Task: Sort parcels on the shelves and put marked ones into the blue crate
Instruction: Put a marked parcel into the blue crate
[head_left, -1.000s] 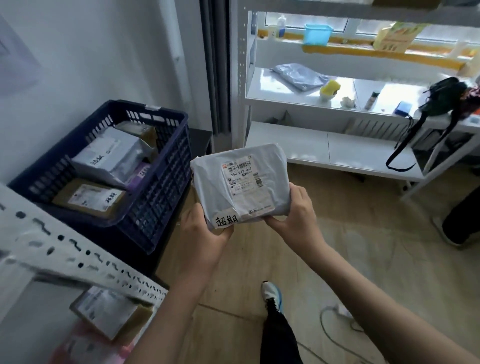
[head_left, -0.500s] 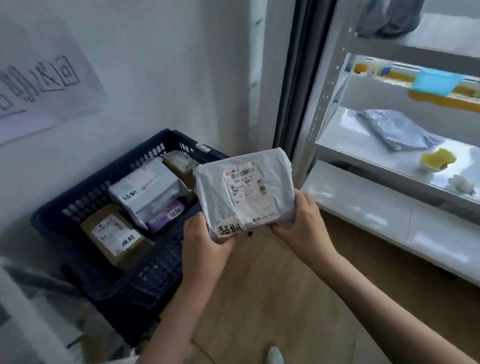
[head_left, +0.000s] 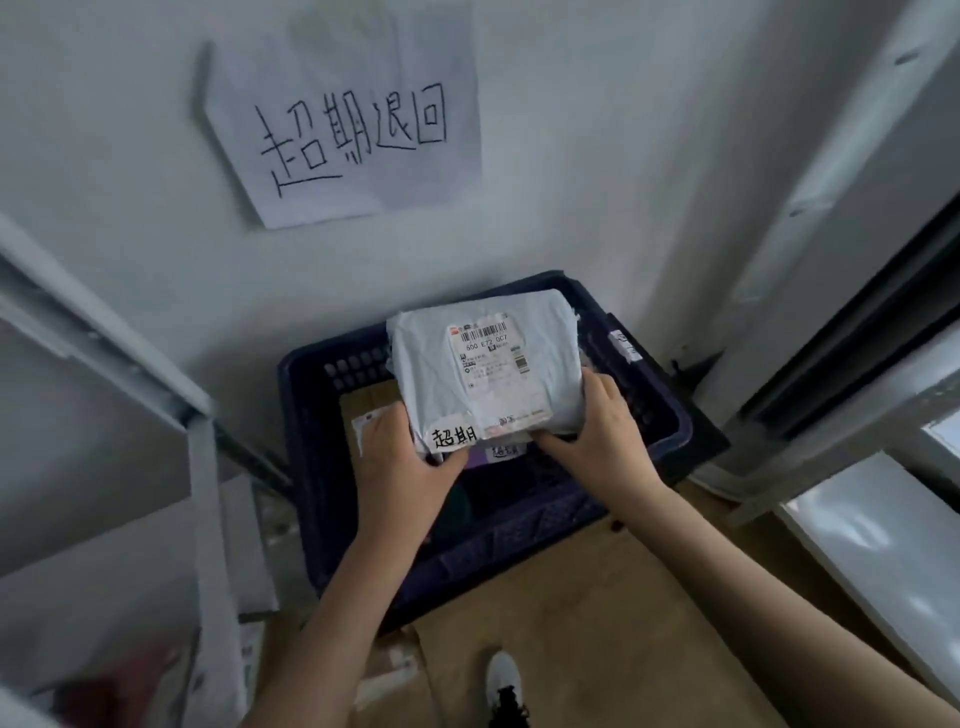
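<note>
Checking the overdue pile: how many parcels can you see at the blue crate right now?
3, perhaps more hidden. A grey parcel is gripped by the left hand and right hand over the blue crate; a brown box and purple parcel lie inside.

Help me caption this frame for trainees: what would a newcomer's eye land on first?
First, the grey parcel at centre, gripped at its near corners by the left hand and right hand over the blue crate, with a handwritten sticker on its near left corner. Next, the handwritten paper sign on the wall above the crate. A brown parcel lies in the crate, partly hidden.
</note>
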